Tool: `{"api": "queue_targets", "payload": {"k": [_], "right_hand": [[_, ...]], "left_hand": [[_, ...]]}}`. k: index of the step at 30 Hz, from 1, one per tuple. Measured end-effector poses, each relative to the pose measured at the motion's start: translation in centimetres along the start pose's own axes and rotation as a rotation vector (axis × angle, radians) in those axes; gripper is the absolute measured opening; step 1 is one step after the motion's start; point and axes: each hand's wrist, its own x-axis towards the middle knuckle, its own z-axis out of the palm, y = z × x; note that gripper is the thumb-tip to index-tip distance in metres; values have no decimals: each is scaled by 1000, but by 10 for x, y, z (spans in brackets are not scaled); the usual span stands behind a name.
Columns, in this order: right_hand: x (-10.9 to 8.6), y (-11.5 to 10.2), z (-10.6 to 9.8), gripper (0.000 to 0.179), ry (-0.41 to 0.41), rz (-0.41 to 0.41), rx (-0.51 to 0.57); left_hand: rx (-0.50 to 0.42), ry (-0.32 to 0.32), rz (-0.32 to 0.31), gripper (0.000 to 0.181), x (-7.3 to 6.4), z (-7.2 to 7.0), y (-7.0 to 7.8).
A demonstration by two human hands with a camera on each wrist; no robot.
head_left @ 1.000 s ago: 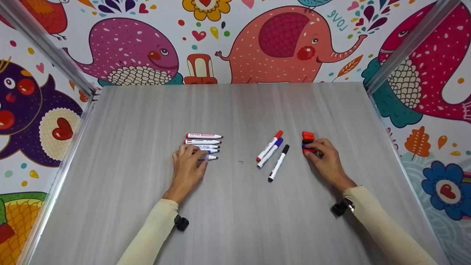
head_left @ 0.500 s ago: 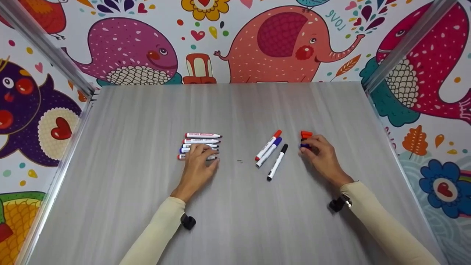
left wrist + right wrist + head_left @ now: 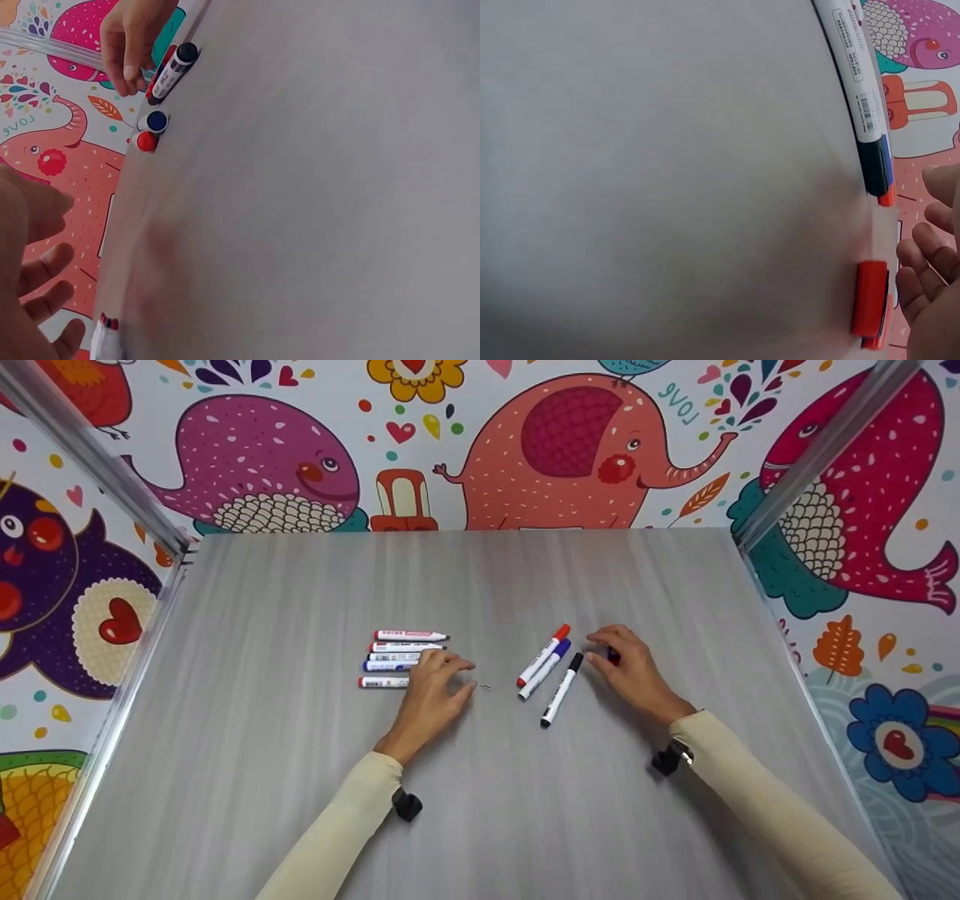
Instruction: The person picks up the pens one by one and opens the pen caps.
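Observation:
In the head view my left hand [image 3: 426, 699] hovers with parted fingers over the right ends of a row of several uncapped white markers [image 3: 384, 666]. It holds nothing. My right hand [image 3: 631, 673] is beside three capped markers: a red marker [image 3: 541, 658], a blue marker [image 3: 546, 669] and a black marker [image 3: 561, 690]. Its fingers are loosely bent, with no grip on anything. Under that hand, mostly hidden, lie loose marker caps; the right wrist view shows a red cap [image 3: 870, 298] below the fingers and the black marker's cap end farther up.
The grey table [image 3: 480, 810] has a few tiny dark marks [image 3: 486, 687] between the two marker groups. Printed walls [image 3: 480, 450] stand along its back and sides, with metal posts [image 3: 825, 457] at the corners.
My left hand has moved right along the marker row, uncovering the markers' left ends. My right hand has come away leftward from the caps toward the capped markers.

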Motion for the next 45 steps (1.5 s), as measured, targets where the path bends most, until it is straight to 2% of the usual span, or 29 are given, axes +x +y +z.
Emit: {"api": "queue_targets", "payload": {"k": [8, 17, 25, 33, 45], "right_hand": [[10, -1, 9, 29, -62, 40, -19], [18, -4, 13, 35, -109, 85, -56], [24, -3, 17, 40, -115, 98, -104], [29, -1, 20, 39, -133, 98, -126], [31, -1, 25, 38, -135, 104, -123]], "left_hand": [[-11, -32, 39, 23, 5, 21, 8], [-30, -88, -6, 23, 10, 37, 16], [-6, -56, 39, 21, 14, 50, 17], [17, -78, 2, 22, 17, 58, 21], [75, -61, 20, 21, 19, 64, 20]]}}
